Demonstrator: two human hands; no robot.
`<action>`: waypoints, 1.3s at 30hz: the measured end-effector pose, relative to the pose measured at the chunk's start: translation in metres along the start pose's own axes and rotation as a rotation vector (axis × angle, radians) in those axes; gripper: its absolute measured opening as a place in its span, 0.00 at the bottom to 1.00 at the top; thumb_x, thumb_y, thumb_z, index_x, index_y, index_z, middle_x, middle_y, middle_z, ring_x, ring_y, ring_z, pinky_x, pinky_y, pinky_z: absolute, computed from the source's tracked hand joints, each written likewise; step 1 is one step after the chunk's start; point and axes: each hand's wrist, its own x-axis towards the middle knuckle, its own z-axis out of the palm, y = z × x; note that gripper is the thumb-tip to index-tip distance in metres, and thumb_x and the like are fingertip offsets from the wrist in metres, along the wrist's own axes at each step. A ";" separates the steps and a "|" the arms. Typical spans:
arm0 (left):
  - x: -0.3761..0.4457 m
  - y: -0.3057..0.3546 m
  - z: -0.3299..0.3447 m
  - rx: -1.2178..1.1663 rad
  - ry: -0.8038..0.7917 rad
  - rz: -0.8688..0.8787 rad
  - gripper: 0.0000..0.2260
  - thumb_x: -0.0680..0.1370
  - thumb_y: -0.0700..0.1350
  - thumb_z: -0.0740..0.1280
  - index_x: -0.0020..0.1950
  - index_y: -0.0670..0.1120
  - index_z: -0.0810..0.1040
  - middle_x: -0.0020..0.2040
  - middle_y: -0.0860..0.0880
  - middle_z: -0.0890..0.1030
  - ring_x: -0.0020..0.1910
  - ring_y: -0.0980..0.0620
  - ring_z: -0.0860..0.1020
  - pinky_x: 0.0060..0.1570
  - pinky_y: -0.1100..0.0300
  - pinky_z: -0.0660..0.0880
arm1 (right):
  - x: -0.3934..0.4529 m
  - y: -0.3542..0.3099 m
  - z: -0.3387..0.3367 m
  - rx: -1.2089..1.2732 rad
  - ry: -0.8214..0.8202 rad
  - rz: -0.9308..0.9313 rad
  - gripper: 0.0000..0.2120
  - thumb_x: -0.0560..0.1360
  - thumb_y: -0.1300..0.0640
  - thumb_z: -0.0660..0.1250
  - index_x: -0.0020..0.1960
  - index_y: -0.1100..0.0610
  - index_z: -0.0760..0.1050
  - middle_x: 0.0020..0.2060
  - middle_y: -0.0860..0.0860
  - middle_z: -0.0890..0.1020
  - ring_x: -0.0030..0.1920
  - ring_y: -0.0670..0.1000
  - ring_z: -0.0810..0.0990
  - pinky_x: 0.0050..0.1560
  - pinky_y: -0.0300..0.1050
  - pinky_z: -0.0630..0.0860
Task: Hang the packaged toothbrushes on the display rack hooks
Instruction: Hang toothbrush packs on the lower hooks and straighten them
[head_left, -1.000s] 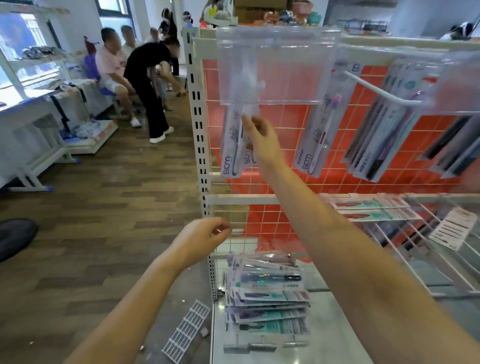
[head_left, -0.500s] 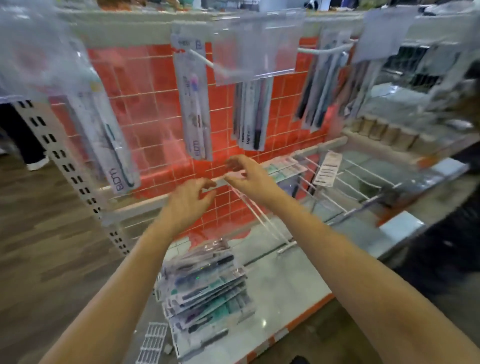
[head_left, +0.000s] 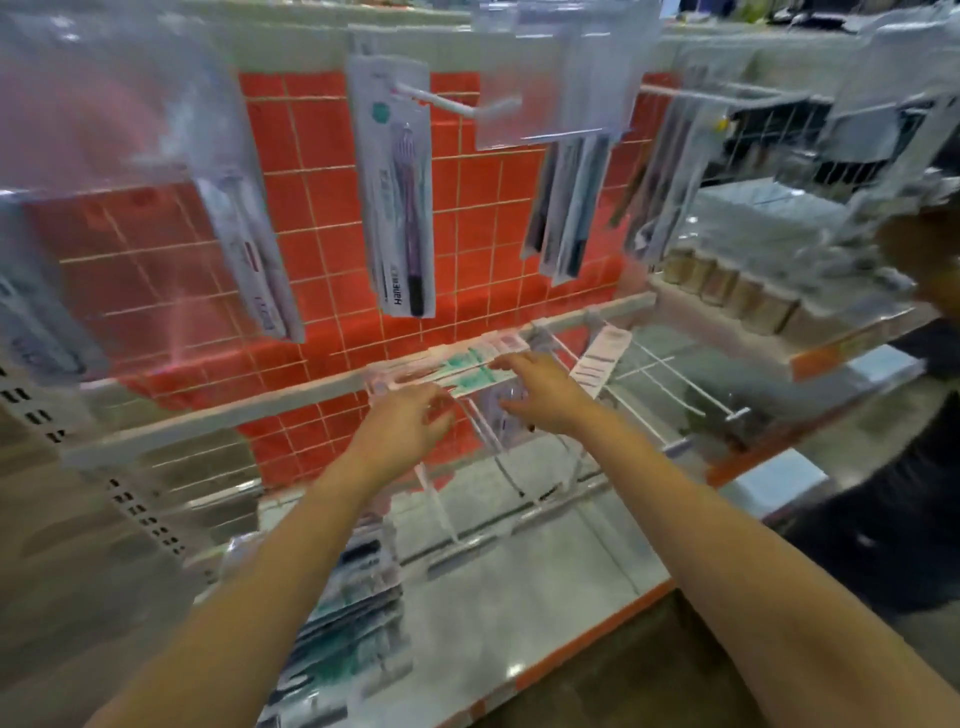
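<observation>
At frame centre, the teal toothbrush packs (head_left: 470, 366) on the lower rail are touched by the right hand (head_left: 540, 392), fingers extended; the left hand (head_left: 402, 428) is held just below, fingers loosely spread

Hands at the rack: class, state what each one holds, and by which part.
Blur hides any grip: left hand and right hand both reach the toothbrush packs on the lower hooks.
</observation>
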 end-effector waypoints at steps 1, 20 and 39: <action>0.004 0.003 0.008 0.033 -0.029 -0.028 0.13 0.79 0.46 0.62 0.62 0.46 0.77 0.61 0.46 0.79 0.58 0.48 0.77 0.56 0.58 0.72 | 0.005 0.006 -0.001 -0.070 -0.022 -0.029 0.26 0.74 0.59 0.66 0.70 0.54 0.66 0.69 0.56 0.69 0.68 0.58 0.66 0.66 0.52 0.67; 0.026 0.025 0.063 0.031 -0.063 -0.434 0.11 0.80 0.49 0.59 0.56 0.48 0.79 0.53 0.50 0.82 0.46 0.51 0.78 0.49 0.57 0.74 | 0.077 0.016 0.045 -0.456 0.000 -0.363 0.20 0.78 0.62 0.59 0.69 0.55 0.63 0.65 0.56 0.70 0.64 0.58 0.69 0.62 0.54 0.67; 0.071 0.005 0.074 -0.552 -0.026 -0.771 0.09 0.82 0.43 0.55 0.54 0.43 0.74 0.53 0.44 0.77 0.50 0.47 0.74 0.51 0.54 0.73 | 0.060 0.011 0.008 -0.345 0.011 -0.407 0.19 0.76 0.66 0.58 0.65 0.55 0.70 0.56 0.55 0.77 0.56 0.57 0.75 0.49 0.49 0.72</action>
